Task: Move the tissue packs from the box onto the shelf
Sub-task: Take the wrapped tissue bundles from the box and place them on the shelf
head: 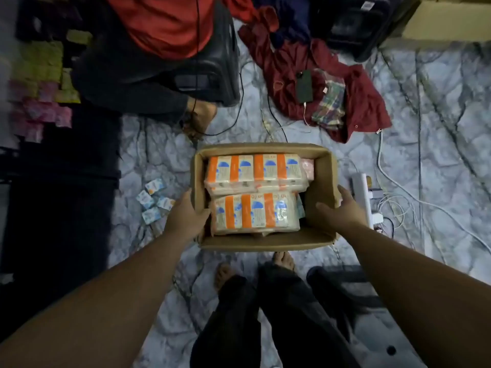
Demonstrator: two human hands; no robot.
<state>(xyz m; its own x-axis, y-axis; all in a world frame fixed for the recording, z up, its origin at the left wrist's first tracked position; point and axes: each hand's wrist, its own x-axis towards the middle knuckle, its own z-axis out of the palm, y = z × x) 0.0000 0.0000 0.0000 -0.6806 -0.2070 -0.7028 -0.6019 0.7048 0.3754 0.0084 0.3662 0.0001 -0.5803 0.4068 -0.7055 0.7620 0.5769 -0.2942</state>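
Observation:
An open cardboard box (pixel 265 241) sits on the marble-patterned floor just ahead of my bare feet. Inside lie bundles of tissue packs wrapped in clear film with orange bands and blue marks: one bundle (pixel 256 172) at the far side, another (pixel 255 213) at the near side. My left hand (pixel 186 215) grips the box's left wall, thumb inside against the near bundle. My right hand (pixel 342 211) holds the right wall, thumb inside the box. A dark shelf (pixel 53 181) stands at the left, with coloured packs (pixel 39 83) on it.
Several small loose tissue packs (pixel 155 201) lie on the floor left of the box. Another person in a red top (pixel 159 35) squats at the top left. A red cloth with a phone (pixel 304 86), cables and a white power strip (pixel 365 203) lie to the right.

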